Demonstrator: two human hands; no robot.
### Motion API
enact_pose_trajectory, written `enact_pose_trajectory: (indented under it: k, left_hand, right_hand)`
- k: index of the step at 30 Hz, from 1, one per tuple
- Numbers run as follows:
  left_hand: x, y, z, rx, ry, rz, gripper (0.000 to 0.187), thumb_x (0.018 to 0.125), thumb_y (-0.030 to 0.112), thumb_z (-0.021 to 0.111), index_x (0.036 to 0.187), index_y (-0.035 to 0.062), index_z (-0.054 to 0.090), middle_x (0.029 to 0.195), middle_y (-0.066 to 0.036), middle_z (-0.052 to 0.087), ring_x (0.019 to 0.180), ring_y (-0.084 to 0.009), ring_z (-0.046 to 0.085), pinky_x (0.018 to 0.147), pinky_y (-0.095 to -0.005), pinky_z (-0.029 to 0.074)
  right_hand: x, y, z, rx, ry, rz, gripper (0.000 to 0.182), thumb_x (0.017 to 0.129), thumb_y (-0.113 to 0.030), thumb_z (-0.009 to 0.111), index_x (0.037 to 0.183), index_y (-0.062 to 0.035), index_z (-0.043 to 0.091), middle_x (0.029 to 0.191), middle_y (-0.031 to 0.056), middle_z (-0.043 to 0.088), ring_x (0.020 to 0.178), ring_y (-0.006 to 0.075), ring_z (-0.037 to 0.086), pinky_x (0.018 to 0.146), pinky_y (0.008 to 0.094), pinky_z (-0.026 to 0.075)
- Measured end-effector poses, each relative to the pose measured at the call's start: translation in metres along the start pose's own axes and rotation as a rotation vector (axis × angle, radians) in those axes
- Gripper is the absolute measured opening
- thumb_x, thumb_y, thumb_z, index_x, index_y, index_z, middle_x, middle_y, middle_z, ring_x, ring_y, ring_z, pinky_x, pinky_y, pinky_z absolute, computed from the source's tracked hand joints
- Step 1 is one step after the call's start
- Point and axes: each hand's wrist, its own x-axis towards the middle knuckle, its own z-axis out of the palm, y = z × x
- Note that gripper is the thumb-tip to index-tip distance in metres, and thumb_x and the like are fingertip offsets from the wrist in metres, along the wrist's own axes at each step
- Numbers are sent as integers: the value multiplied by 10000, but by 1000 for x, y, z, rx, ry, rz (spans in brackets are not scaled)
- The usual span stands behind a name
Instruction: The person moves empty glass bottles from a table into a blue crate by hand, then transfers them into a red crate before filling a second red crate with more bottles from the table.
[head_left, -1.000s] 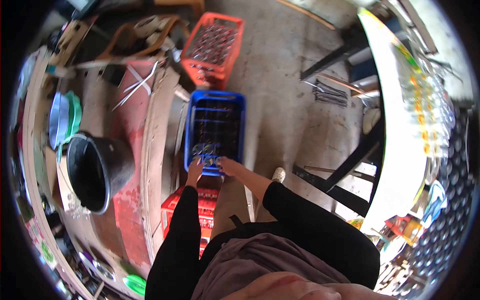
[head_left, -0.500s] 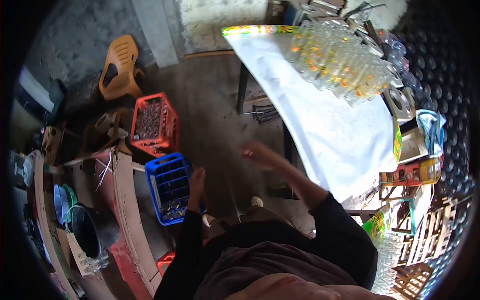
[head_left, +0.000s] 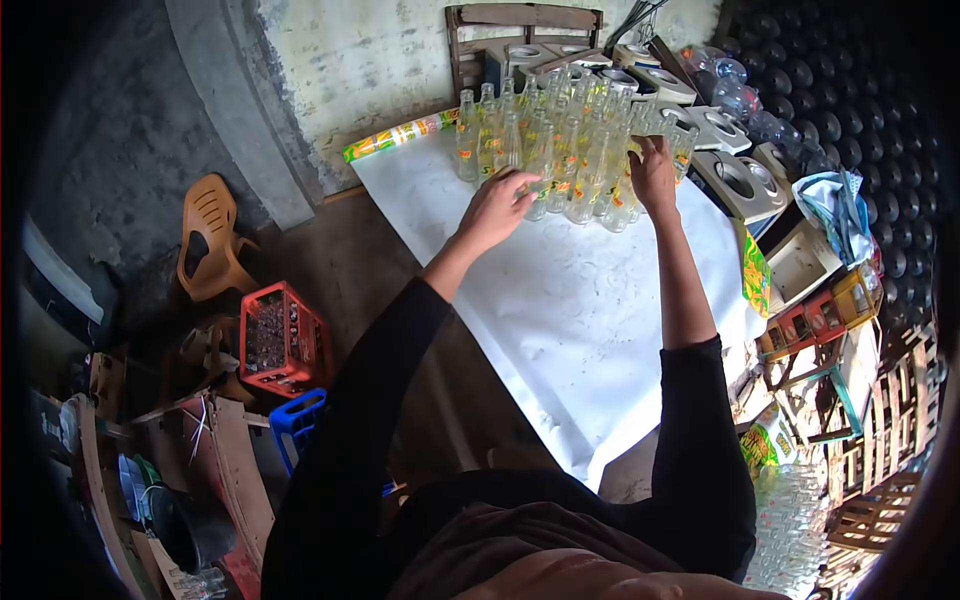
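Observation:
Clear glass bottles [head_left: 562, 150] with yellow and orange labels stand upright in a tight group at the far end of a table under a white sheet [head_left: 580, 330]. My left hand [head_left: 497, 208] is at the near left side of the group, its fingers curved and apart beside the front bottles. At the group's right side is my right hand [head_left: 653, 172], fingers bent near the bottle necks. Its fingertips partly overlap the glass, so contact is hard to make out.
Left of the table are a red crate [head_left: 283, 340] of bottles, a blue crate [head_left: 296, 425] and an orange chair [head_left: 208, 240]. Speaker-like boxes [head_left: 735, 180] line the table's right edge. More bottles [head_left: 785, 530] stand at the lower right.
Both hands have moved from beside the blue crate and the floor area up to the bottles on the table. The view has shifted, and my left arm now covers most of the blue crate.

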Motion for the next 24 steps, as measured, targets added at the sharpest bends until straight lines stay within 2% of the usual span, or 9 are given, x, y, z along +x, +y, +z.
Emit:
enact_pose_trajectory:
  k: [3, 6, 8, 10, 15, 17, 19, 20, 24]
  left_hand:
    - [54, 6, 32, 164, -26, 145, 292, 801, 71, 596, 1082, 7, 548, 1028, -121, 546, 935, -279, 578, 802, -337, 482]
    - [100, 0, 69, 258, 5, 242, 331, 795, 76, 586, 1111, -1, 529, 1112, -128, 508, 1011, -290, 537, 835, -369, 459]
    - [122, -3, 87, 294, -39, 215, 404, 799, 94, 587, 1177, 3, 475, 1167, -124, 475, 1054, -294, 511, 843, -389, 455]
    - [138, -4, 102, 396, -47, 102, 498, 798, 136, 600, 1247, 32, 412, 1191, -116, 462, 1069, -311, 498, 834, -397, 458]
    - [153, -14, 123, 411, -121, -62, 428, 794, 199, 614, 1142, 23, 438, 1049, -177, 548, 932, -363, 568, 749, -429, 484]
    - [143, -7, 121, 452, -97, 19, 375, 793, 226, 612, 1066, 25, 453, 964, -197, 569, 857, -375, 589, 713, -437, 488]
    - [131, -7, 122, 439, -166, 67, 332, 803, 246, 588, 1035, 38, 472, 978, -173, 564, 863, -367, 587, 711, -443, 486]
    - [122, -8, 121, 413, -112, 164, 297, 805, 236, 577, 1006, 34, 490, 960, -160, 571, 859, -352, 592, 713, -437, 488]
    - [79, -5, 98, 411, -25, 181, 213, 804, 209, 556, 911, 33, 503, 871, -147, 579, 737, -334, 611, 619, -411, 508]
  right_hand:
    - [18, 35, 6, -151, 30, -24, 359, 746, -75, 623, 1098, -47, 556, 1108, 153, 486, 978, 340, 497, 801, 406, 446]
    - [22, 52, 13, -276, -134, -43, 416, 751, -166, 649, 1136, -59, 536, 1131, 139, 482, 996, 332, 486, 818, 396, 449]
    - [19, 58, 20, -244, -237, 21, 438, 759, -180, 644, 1160, -60, 516, 1130, 144, 482, 1004, 331, 487, 821, 405, 452]
    - [12, 58, 20, -193, -186, -3, 383, 792, -168, 609, 1142, -56, 499, 1083, 144, 492, 1001, 339, 491, 795, 408, 468]
    - [-8, 44, 11, 21, -238, 26, 307, 809, -171, 600, 1032, -47, 428, 1011, 181, 465, 864, 406, 542, 691, 478, 459]
    - [-18, 35, 5, 35, -229, -21, 302, 816, -172, 595, 1025, -48, 415, 1007, 188, 461, 830, 417, 545, 665, 488, 455]
    - [-25, 32, 8, 77, -155, -159, 289, 829, -174, 584, 1014, -46, 401, 998, 196, 455, 791, 426, 549, 617, 494, 452]
    - [-30, 31, 8, 72, -208, -148, 296, 826, -171, 587, 1024, -46, 407, 1018, 203, 459, 796, 427, 550, 618, 491, 454]
    - [-33, -1, 2, 32, -313, -113, 298, 817, -156, 594, 1039, -39, 433, 1058, 207, 488, 830, 416, 557, 642, 468, 461]
